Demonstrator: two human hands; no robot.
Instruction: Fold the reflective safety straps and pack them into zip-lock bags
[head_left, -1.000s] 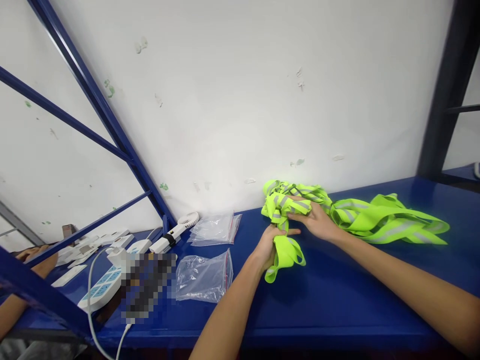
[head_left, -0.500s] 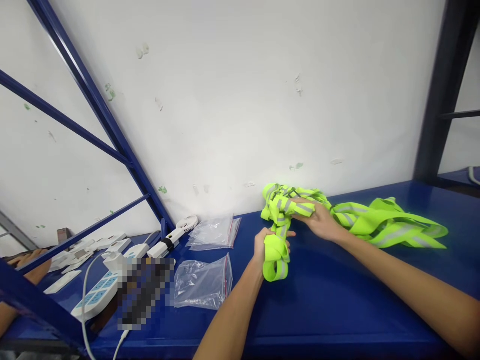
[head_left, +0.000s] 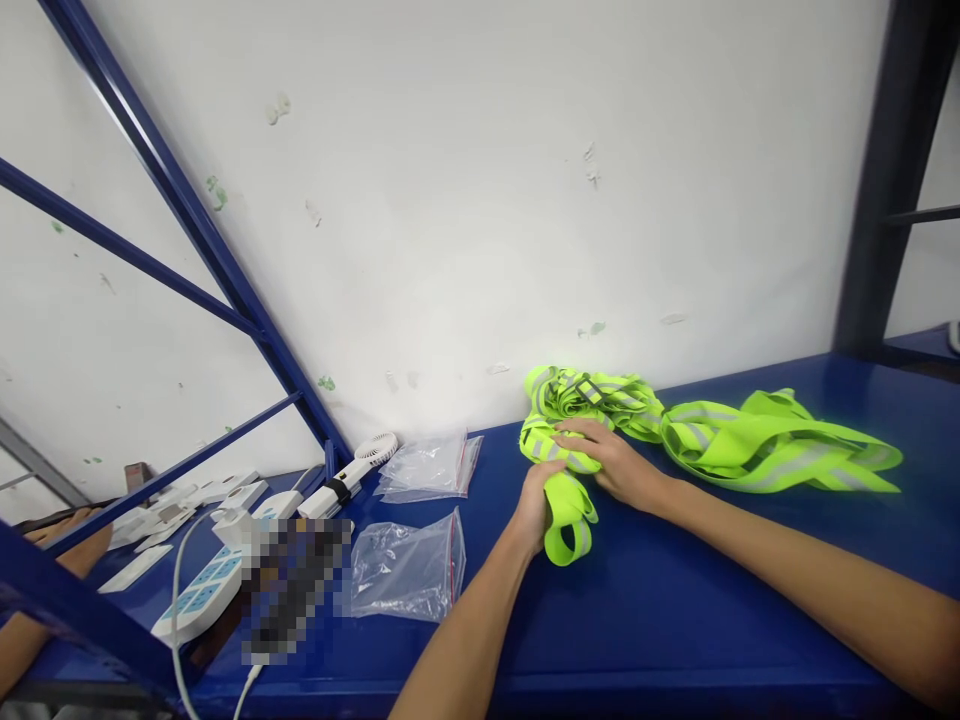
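Note:
A bundled neon-yellow reflective strap with grey stripes is between my two hands. My left hand is wrapped around its lower part, and a loop hangs out below the fingers. My right hand lies over the upper folds of the same bundle, its fingers bent onto the strap. Just behind, against the wall, is a heap of rolled reflective straps with a dark buckle on it. To the right, loose reflective straps lie spread on the blue shelf.
Two stacks of clear zip bags, the back one and the front one, lie left of my hands. Beyond them are a small white fan, a power strip and cables. A blue frame post rises at left; another person's hand shows there.
My right hand has come down onto the bundle, pressing the folded strap lower. My left hand has shifted slightly right, and the hanging loop with it.

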